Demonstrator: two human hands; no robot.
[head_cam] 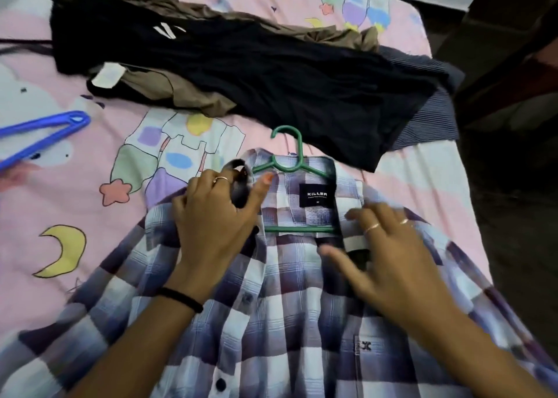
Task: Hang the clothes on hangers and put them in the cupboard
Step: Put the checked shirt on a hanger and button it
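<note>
A purple and white checked shirt (271, 301) lies face up on the bed, its front open at the collar. A green hanger (297, 163) sits inside it, hook pointing away past the collar, bottom bar showing below the black label. My left hand (211, 216) grips the left side of the collar, thumb stretched toward the hanger's shoulder. My right hand (389, 252) lies flat and spread on the shirt's right front edge, blurred by motion. A black garment (241, 65) and a brown one (196, 95) lie in a heap beyond the shirt.
The bed has a pink cartoon-print sheet (75, 216). A blue hanger (45, 134) lies at the left edge. A dark striped cloth (434, 110) pokes out under the black garment at the right. Dark floor and furniture border the bed's right side.
</note>
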